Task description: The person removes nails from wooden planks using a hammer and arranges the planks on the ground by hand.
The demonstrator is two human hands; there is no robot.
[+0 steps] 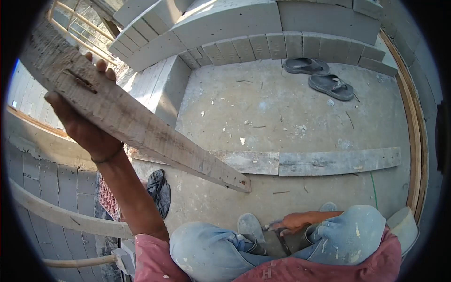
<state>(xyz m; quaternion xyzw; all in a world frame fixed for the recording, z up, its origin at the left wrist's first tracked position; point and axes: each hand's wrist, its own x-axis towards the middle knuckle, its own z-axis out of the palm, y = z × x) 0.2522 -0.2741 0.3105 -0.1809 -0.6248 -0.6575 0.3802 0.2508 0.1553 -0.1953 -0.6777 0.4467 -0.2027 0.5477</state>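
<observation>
My left hand point(87, 131) is wrapped round the upper part of a long, rough wooden beam point(162, 136), thumb on the near side and fingertips over the far edge. The beam slants down to the right, and its lower end stands on the concrete floor. Low between my knees, my right hand point(297, 222) is closed round a dark-handled tool point(284, 245). Its kind I cannot make out. Behind the beam, two boards lie end to end across the floor, a left board point(251, 162) and a right board point(338, 162).
Grey blocks point(253, 47) line the far wall. Two dark flip-flops lie there, one point(305, 66) behind the other point(331, 87). A crumpled black item point(159, 192) is left of my knees. Wooden strips point(408, 108) edge the right wall; a pale bucket point(403, 228) stands at right.
</observation>
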